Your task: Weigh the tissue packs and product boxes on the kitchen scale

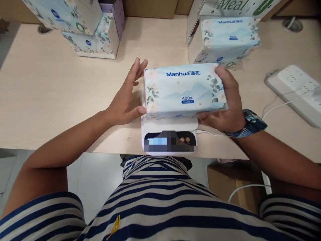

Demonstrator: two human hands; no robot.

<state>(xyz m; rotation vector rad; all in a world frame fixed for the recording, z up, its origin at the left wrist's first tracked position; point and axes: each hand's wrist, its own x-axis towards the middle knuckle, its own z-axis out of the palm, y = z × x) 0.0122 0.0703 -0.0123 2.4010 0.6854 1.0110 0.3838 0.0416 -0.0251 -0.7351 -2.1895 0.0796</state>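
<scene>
A pale blue floral tissue pack (183,89) marked "Manhua" lies on top of a small white scale (170,137) near the desk's front edge. My right hand (227,100) wraps around the pack's right end, thumb on top and fingers underneath. My left hand (127,97) is at the pack's left end with fingers stretched out and spread; only the thumb touches the pack's lower left corner. The scale's display faces me.
More tissue packs stand at the back left (92,36) and back right (228,38) of the wooden desk (50,87). A white power strip (298,90) with a cable lies at the right. A cardboard box (235,187) sits under the desk.
</scene>
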